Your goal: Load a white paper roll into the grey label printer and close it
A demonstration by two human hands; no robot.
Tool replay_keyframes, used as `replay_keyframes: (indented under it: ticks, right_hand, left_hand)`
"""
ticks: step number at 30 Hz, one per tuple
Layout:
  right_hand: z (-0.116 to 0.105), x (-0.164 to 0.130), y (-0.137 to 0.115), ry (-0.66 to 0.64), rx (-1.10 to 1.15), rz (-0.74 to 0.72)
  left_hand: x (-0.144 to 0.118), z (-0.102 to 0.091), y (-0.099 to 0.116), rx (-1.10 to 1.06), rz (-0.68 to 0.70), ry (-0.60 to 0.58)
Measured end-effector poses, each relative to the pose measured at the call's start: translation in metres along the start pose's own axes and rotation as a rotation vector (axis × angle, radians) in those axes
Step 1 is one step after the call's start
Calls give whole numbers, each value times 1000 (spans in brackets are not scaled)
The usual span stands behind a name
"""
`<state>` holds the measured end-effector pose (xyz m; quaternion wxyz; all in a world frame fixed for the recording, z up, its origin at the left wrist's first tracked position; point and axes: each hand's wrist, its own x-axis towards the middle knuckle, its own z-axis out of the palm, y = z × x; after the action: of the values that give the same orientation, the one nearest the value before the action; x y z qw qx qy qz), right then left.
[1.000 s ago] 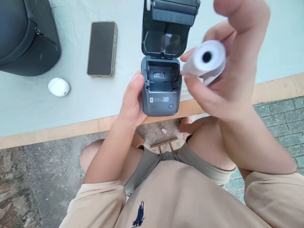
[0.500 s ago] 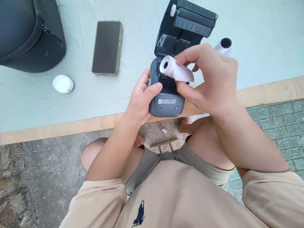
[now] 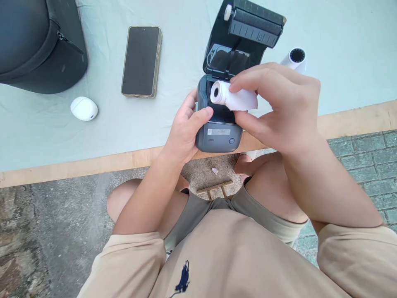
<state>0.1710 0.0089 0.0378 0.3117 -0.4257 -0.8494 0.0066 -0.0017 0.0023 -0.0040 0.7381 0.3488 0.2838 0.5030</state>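
Note:
A small dark grey label printer (image 3: 218,140) sits at the table's front edge with its lid (image 3: 235,56) swung up and back. My left hand (image 3: 187,128) grips the printer's left side, thumb over the rim of the open bay. Between the thumb and fingers of my right hand (image 3: 279,105) is a white paper roll (image 3: 238,98), its hollow core facing left. The roll lies across the mouth of the bay, with its loose paper end hanging toward me. How deep its right end sits is hidden by my fingers.
A phone (image 3: 141,62) lies left of the printer, and a white earbud case (image 3: 84,108) is farther left. A black zipped bag (image 3: 40,45) stands at the back left. Behind my right hand is a white cylinder (image 3: 297,57) with a dark end. The wooden table edge (image 3: 124,161) runs in front.
My right hand has moved slightly right and down with the paper roll, which now sits lower and more level over the bay. My left hand keeps its hold on the printer.

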Motion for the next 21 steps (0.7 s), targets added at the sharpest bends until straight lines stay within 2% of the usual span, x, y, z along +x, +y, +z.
replay_keyframes:
  ticks: [10, 12, 16, 18, 21]
  right_hand:
    - [2, -3, -5, 29, -85, -21]
    - [4, -3, -4, 2, -101, -13]
    - [6, -1, 1, -85, -63, 98]
    - [6, -1, 0, -47, -34, 103]
    - [6, -4, -7, 73, -51, 33]
  left_hand:
    - [-1, 1, 2, 105, 1, -20]
    - [-1, 2, 2, 97, -1, -27]
    - [-1, 2, 1, 46, -4, -24]
    - [0, 1, 1, 42, -1, -22]
    - [0, 0, 1, 62, -6, -17]
